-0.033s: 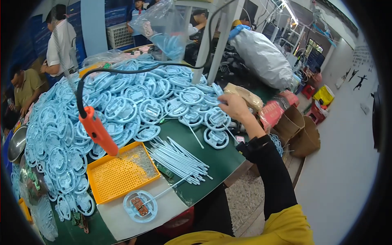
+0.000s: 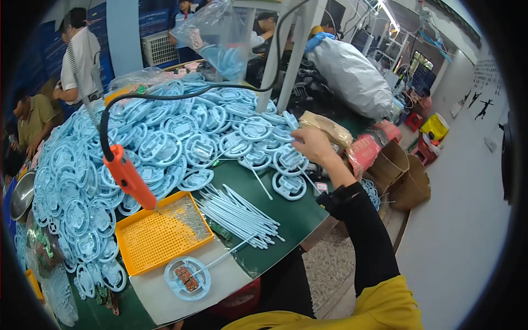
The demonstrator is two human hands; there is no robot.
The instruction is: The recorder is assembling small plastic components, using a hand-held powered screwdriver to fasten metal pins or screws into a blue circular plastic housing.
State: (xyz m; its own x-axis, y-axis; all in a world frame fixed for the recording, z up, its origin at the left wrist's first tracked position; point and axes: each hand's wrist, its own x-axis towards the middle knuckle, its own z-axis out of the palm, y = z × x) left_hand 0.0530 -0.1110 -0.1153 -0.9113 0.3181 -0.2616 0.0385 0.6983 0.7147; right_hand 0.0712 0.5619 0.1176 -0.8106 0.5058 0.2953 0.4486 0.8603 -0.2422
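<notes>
My right hand (image 2: 315, 146) reaches over the right side of a heap of light blue plastic rings (image 2: 165, 146), its fingers curled at the heap's edge. What the fingertips hold, if anything, is hidden. Below that hand lie a ring with a thin rod (image 2: 290, 158) and another ring (image 2: 289, 187). Nearer me, on a white sheet (image 2: 155, 300), rests a ring part (image 2: 204, 284) with a brown board (image 2: 188, 279) inside and a rod sticking out. My left hand does not show.
An orange electric screwdriver (image 2: 130, 179) hangs over a yellow tray (image 2: 132, 267) of small metal screws. Light blue rods (image 2: 239, 214) lie beside it on the green table (image 2: 308, 217). Cardboard boxes (image 2: 410, 187) and a pale sack (image 2: 352, 74) stand right. Other people (image 2: 80, 60) are behind.
</notes>
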